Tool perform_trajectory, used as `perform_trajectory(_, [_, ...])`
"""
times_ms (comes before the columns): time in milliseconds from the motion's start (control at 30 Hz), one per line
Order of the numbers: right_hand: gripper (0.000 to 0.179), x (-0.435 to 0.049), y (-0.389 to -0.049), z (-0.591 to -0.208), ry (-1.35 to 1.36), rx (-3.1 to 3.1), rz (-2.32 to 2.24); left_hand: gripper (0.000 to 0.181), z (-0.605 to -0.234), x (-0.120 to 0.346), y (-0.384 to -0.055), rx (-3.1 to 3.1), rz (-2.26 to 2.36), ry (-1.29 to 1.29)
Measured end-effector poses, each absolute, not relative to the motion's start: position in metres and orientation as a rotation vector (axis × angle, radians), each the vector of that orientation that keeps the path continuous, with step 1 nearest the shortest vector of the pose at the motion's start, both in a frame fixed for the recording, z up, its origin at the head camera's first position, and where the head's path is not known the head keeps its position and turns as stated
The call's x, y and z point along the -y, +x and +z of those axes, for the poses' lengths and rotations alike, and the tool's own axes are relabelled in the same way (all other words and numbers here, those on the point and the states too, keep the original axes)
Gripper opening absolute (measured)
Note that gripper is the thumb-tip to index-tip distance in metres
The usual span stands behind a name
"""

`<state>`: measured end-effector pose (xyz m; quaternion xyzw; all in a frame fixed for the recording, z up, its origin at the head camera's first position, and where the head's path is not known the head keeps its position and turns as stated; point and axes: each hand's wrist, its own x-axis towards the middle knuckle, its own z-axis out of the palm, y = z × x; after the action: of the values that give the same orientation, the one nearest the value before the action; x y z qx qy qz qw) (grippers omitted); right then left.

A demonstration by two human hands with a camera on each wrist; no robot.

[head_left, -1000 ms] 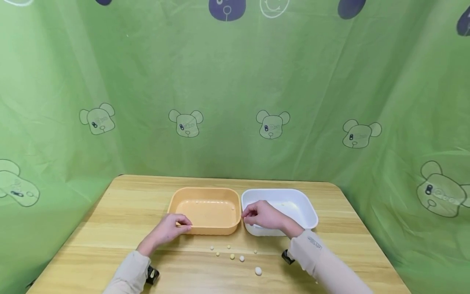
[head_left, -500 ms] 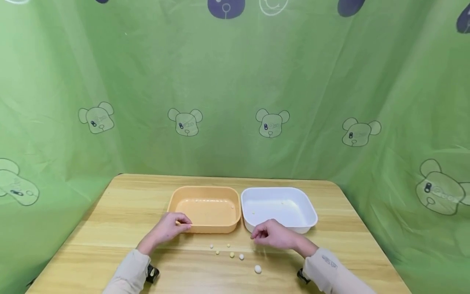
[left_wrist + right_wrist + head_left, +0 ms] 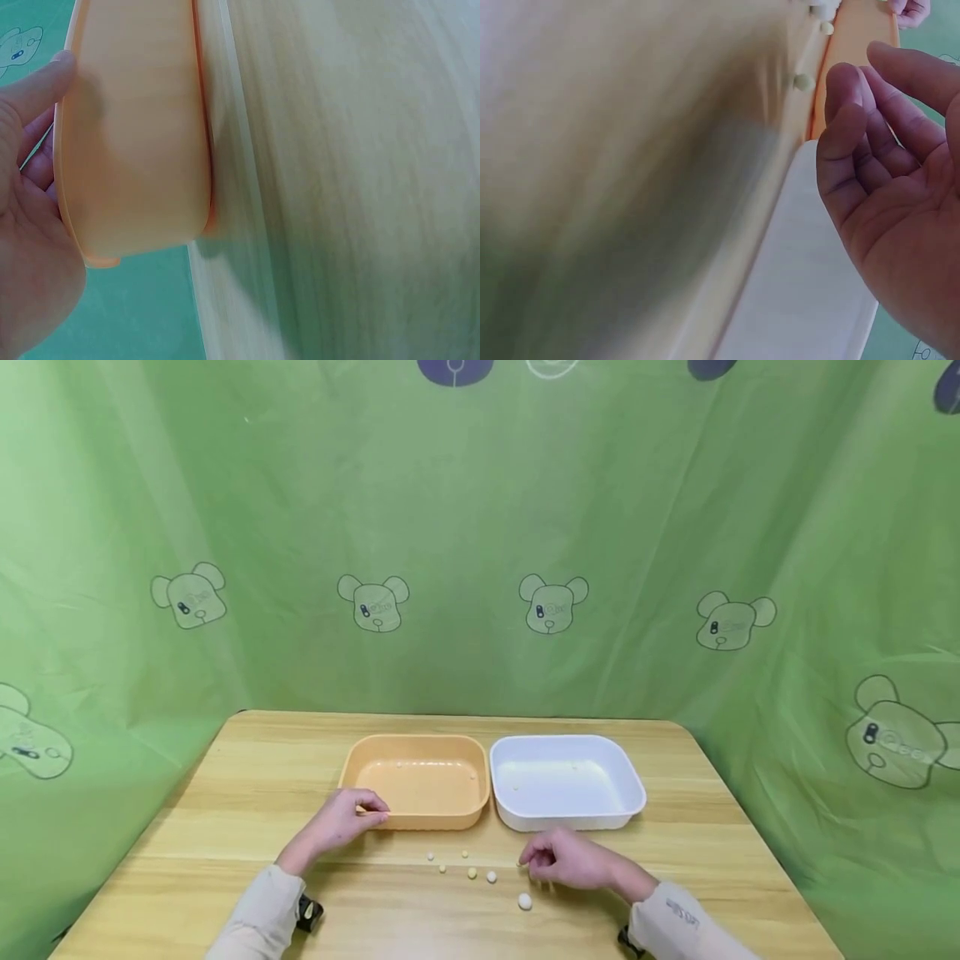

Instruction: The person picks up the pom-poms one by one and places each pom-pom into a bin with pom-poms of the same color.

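My left hand [image 3: 341, 818] grips the near-left rim of an orange plastic basin [image 3: 438, 821], thumb outside and fingers over the edge. In the left wrist view, the thumb presses on the basin's wall [image 3: 139, 135]. My right hand [image 3: 573, 860] hovers over the table in front of a white basin [image 3: 573, 820], its fingertips close to a tiny pale ball [image 3: 519, 863]. The right wrist view shows its fingers loosely bent, thumb apart, with nothing visible between them. Left of it lie a white ball [image 3: 492, 877], a yellow ball [image 3: 472, 873] and several smaller ones; a larger white ball [image 3: 525, 902] lies nearer.
Both basins stand side by side on the wooden table [image 3: 262, 760]. Tiny balls lie in each, such as a pale ball [image 3: 473, 777] in the orange one and a yellowish ball [image 3: 515, 788] in the white one. A green curtain [image 3: 465, 677] surrounds the table.
My right hand has moved from over the white basin back toward me and down to the table by the balls. My left hand keeps its grip on the orange basin.
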<state>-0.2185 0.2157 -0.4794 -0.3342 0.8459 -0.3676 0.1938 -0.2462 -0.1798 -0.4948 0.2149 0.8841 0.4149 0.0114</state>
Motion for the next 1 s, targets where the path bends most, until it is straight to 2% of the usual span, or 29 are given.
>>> perform_trajectory(567, [0.021, -0.219, -0.208, -0.492, -0.996, -2.292, -1.007, 0.003, -0.496, 0.179, -0.247, -2.774, 1.291, 0.684])
perform_trajectory(1000, [0.018, -0.211, -0.209, -0.498, -1.053, -2.282, -0.934, 0.005, -0.497, 0.18, -0.247, -2.764, 1.303, 0.697])
